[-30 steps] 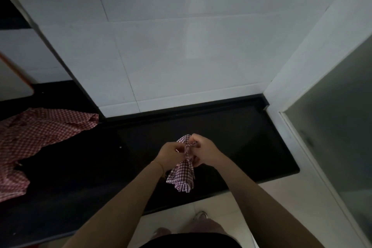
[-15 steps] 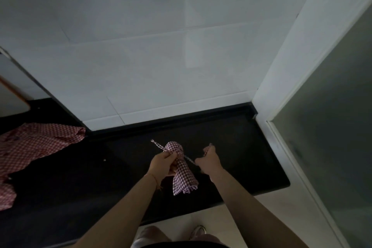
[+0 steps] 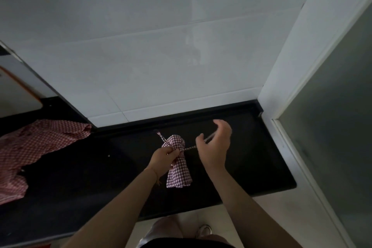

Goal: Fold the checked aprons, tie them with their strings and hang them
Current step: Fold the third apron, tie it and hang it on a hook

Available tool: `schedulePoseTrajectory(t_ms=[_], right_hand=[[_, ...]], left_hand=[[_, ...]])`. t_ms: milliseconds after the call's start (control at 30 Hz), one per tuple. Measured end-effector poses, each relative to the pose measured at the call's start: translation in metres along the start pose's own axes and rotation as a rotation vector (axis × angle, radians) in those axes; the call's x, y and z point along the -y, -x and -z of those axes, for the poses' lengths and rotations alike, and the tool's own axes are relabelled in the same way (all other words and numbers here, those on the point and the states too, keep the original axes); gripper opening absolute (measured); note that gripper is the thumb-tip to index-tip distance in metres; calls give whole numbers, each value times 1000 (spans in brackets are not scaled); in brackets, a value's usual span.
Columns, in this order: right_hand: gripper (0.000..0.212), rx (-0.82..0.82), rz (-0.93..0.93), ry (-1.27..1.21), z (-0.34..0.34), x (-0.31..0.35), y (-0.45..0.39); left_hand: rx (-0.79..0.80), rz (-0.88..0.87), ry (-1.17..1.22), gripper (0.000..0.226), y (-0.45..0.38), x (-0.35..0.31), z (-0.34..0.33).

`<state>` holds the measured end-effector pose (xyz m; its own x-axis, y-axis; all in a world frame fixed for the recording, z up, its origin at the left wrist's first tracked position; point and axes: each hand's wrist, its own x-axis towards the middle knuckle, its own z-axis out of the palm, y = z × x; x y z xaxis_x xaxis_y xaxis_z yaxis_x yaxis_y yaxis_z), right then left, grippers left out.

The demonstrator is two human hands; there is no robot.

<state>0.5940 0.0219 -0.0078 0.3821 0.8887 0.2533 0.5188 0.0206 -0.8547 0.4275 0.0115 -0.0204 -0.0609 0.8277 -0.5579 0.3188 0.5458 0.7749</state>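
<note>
Hands (image 3: 164,157) (image 3: 214,147) pulling string (image 3: 189,148) round folded checked apron (image 3: 178,163), no legible writing

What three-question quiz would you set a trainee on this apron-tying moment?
1. True or false: the left hand grips the rolled apron at its tied neck.
2. What does the right hand pull? A) a string B) a towel C) a hanger
3. Where does the loose apron lie?

Key: 1 true; 2 A; 3 on the black counter, far left, apart from both hands.
</note>
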Motion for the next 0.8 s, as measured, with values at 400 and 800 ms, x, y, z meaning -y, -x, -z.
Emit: schedulePoseTrajectory(t_ms=[400,800], right_hand=[[17,964,-273,185,-3,-5,-3],[9,908,-242,168,-6,-23,-3]], left_hand=[[93,-28,-130,13,-11,-11,-11],[-55,-138,-102,18,-19,-1,-20]])
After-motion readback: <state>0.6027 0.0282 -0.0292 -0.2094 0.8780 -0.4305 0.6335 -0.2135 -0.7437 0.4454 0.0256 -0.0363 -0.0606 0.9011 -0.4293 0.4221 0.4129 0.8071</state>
